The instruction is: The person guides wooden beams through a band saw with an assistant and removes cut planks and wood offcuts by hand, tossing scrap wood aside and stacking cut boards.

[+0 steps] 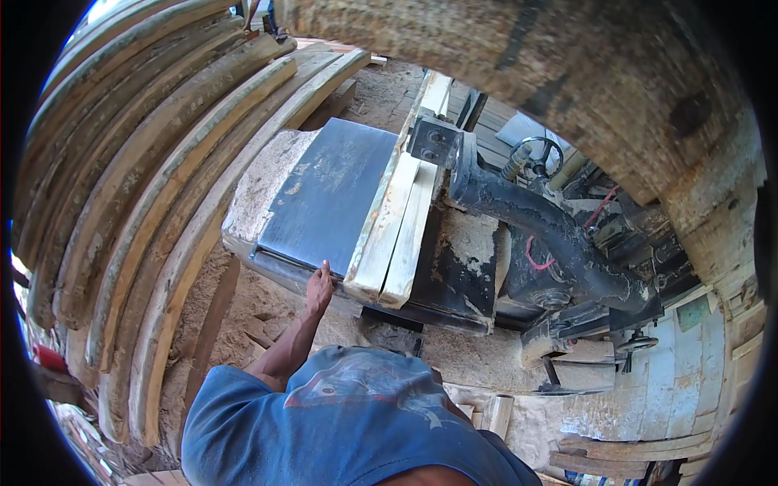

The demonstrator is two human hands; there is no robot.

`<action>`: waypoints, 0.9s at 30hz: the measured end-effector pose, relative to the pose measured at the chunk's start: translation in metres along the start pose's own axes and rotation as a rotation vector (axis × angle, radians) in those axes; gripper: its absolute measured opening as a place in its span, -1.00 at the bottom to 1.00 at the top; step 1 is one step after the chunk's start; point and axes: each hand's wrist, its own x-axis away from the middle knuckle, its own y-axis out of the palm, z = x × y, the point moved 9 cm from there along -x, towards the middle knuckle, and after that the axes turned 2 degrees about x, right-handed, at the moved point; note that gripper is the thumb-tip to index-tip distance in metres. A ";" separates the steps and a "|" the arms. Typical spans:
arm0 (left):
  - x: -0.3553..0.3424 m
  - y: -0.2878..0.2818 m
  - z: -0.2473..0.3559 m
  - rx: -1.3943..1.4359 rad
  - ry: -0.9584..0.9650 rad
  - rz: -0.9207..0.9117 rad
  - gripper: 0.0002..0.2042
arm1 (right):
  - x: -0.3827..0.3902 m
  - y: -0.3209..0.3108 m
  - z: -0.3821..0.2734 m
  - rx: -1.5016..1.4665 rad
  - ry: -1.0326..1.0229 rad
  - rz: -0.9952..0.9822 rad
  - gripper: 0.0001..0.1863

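Observation:
My left hand rests at the near edge of a flat metal machine table, one finger stretched out over the edge. It looks empty, and its other fingers show poorly. A little to its right, pale sawn timber lies lengthwise across the machine, with a long dark gap between two pieces. A black curved machine arm reaches over to a dark block beside the timber's far part. My right hand does not show; its side is hidden behind my blue shirt.
Long rough-sawn boards are stacked on the left. A large wooden beam crosses overhead at the upper right. A handwheel stands behind the machine arm, and a smaller one sits at the right. Sawdust covers the ground around the machine.

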 end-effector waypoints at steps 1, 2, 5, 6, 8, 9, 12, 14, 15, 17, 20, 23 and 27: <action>-0.003 -0.001 -0.003 -0.004 -0.003 0.000 -0.36 | 0.004 -0.008 -0.016 0.092 -0.006 -0.016 -0.63; -0.010 -0.003 -0.006 -0.105 0.009 0.008 -0.31 | 0.006 -0.015 -0.030 0.281 -0.018 -0.043 -0.63; -0.014 0.006 0.009 -0.277 0.004 0.044 -0.24 | 0.020 -0.033 -0.075 0.478 -0.410 0.056 -0.64; -0.009 0.004 0.016 -0.342 -0.013 0.097 -0.22 | 0.024 -0.035 -0.071 0.122 -0.272 0.017 -0.64; -0.002 0.009 0.024 -0.354 -0.018 0.095 -0.22 | 0.041 -0.041 -0.064 -0.505 0.056 0.023 -0.63; 0.002 0.002 0.023 -0.358 -0.028 0.119 -0.22 | 0.058 -0.043 -0.072 -0.761 0.243 0.005 -0.61; 0.005 -0.009 -0.001 -0.333 -0.056 0.123 -0.19 | 0.091 -0.046 -0.092 -0.727 0.245 -0.031 -0.58; 0.012 -0.010 -0.013 -0.322 -0.040 0.037 -0.13 | 0.106 -0.037 -0.090 -0.719 0.248 -0.047 -0.58; 0.029 -0.012 -0.009 -0.332 -0.042 0.025 -0.13 | 0.114 -0.033 -0.087 -0.728 0.259 -0.043 -0.58; 0.067 -0.017 0.014 -0.293 -0.018 -0.017 -0.20 | 0.129 -0.024 -0.087 -0.735 0.285 -0.080 -0.58; 0.062 -0.030 -0.034 -0.298 -0.155 -0.069 -0.18 | 0.142 -0.019 -0.103 -0.826 0.267 -0.090 -0.55; 0.075 -0.029 -0.076 -0.068 -0.278 -0.282 -0.15 | 0.160 -0.040 -0.147 -0.867 0.197 -0.066 -0.44; 0.126 -0.027 -0.089 0.234 -0.344 -0.582 -0.09 | 0.223 -0.079 -0.223 -0.999 0.087 -0.061 -0.19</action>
